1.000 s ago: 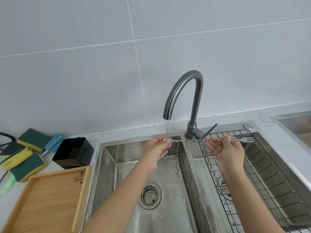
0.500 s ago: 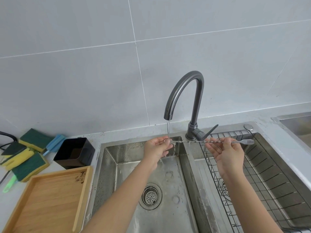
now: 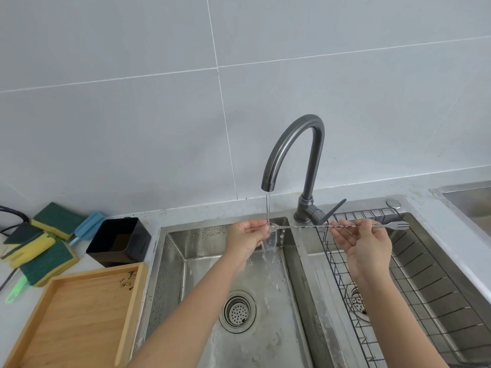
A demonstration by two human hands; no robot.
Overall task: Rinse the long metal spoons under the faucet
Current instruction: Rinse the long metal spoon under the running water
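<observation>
The long bar spoon, with its twisted stem and forked tail, is held level across the divider of the double sink so that its bowl end sits directly under the thin stream from the gooseneck faucet, and the runoff is caught by the left basin. The bowl end is pinched and apparently rubbed by the fingers of the left hand, kept in the water. The stem is pinched near the fork by the right hand, raised over the wire rack, palm turned inward.
</observation>
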